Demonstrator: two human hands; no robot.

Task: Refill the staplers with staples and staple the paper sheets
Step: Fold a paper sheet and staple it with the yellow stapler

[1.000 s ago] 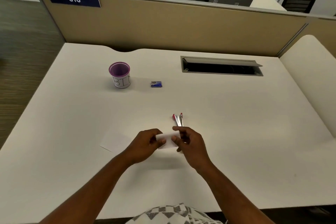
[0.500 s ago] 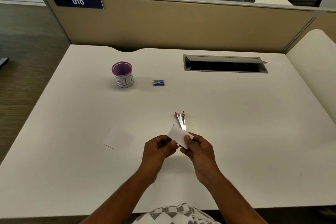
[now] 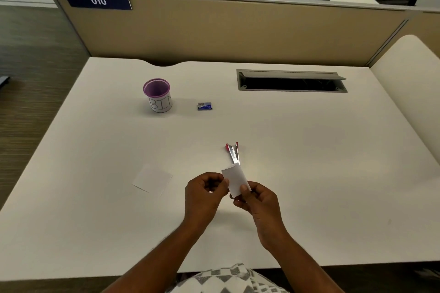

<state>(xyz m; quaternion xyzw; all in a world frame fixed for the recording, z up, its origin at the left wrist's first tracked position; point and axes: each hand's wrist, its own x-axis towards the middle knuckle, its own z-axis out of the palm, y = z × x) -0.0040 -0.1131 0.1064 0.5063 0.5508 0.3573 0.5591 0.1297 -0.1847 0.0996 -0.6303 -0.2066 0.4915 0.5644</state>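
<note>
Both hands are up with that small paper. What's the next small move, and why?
Probably lower the small white folded paper, pinched between left hand and right hand, toward the red-and-silver stapler lying splayed open just beyond it. Nothing shows it stapled yet.

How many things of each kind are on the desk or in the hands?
Paper pieces: 2, one held by both hands, one lying flat
Stapler: 1, swung open on the desk
Staple box: 1, blue
Cup: 1, purple rim, marked BIN
Total: 5
</note>
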